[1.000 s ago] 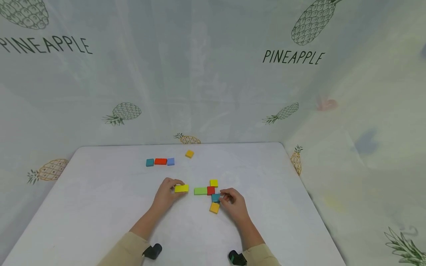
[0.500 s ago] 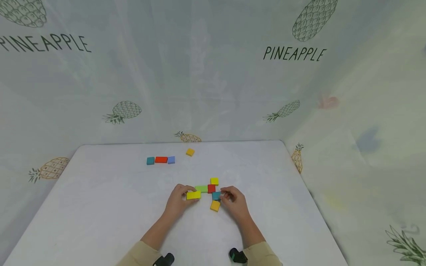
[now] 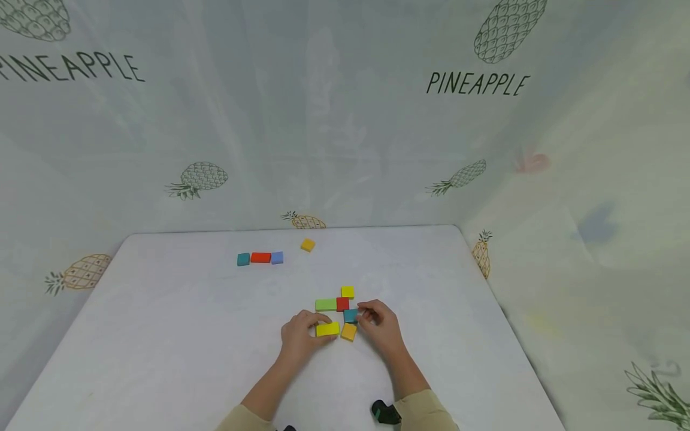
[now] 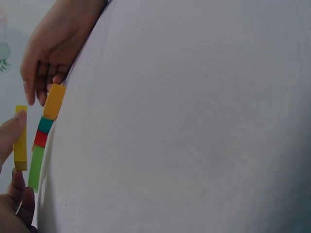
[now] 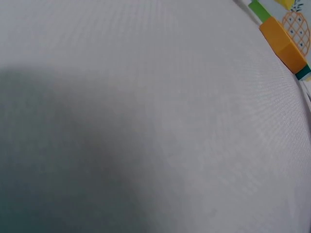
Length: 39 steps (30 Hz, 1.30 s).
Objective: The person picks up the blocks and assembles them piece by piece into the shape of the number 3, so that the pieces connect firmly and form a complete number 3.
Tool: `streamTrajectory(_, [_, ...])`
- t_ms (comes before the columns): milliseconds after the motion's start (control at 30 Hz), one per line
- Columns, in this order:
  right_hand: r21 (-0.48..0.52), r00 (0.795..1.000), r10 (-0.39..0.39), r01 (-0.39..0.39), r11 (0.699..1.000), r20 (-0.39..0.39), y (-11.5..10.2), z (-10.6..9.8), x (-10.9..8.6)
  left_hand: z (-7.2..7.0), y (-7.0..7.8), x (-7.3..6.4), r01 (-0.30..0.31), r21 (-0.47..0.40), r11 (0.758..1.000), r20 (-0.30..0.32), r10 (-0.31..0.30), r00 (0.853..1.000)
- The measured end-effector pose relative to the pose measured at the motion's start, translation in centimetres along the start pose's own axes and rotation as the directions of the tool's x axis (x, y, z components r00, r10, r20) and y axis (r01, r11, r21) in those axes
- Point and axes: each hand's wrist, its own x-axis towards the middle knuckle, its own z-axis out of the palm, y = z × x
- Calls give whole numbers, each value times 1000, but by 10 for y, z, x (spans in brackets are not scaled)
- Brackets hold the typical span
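Observation:
My left hand [image 3: 302,336] pinches a long yellow block [image 3: 327,330] between thumb and fingers, low and left of a small group of blocks. In the left wrist view the yellow block [image 4: 20,141] is gripped near its ends. The group holds a light green block [image 3: 326,305], a red block [image 3: 342,304], a small yellow block [image 3: 347,292], a teal block [image 3: 350,316] and an orange block [image 3: 348,332]. Beside the teal block's right edge is my right hand [image 3: 381,329], its fingers loosely bent; whether they touch the block is hard to see.
Farther back on the white table [image 3: 178,335] lie a teal block [image 3: 244,259], a red-orange block [image 3: 261,257] and a blue block [image 3: 277,257] in a row. An orange-yellow block [image 3: 308,245] is near the back edge. A pineapple-print cloth [image 3: 345,120] hangs behind.
My left hand has carried the long yellow block right and toward me, from left of the light green block to left of the orange one. The right hand stays beside the teal block.

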Motion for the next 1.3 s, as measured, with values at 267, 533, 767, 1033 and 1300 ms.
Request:
streamTrajectory(267, [-7, 999, 32, -32, 999, 2, 0, 1, 0, 4, -5, -3, -44, 18, 999, 37, 43, 998])
streamTrajectory(533, [-5, 1000, 28, -28, 1000, 4, -1, 1, 0, 7, -8, -3, -42, 36, 998, 69, 40, 997])
streamTrajectory(767, [0, 1000, 23, -23, 1000, -2, 1, 2, 0, 6, -8, -3, -51, 59, 997, 84, 46, 995])
streamTrajectory(1033, [8, 1000, 15, -15, 1000, -6, 0, 2, -1, 7, -7, -3, -41, 72, 997, 86, 35, 996])
streamTrajectory(1300, [7, 999, 51, -51, 999, 2, -2, 2, 0, 10, -8, -2, -37, 100, 994, 87, 29, 996])
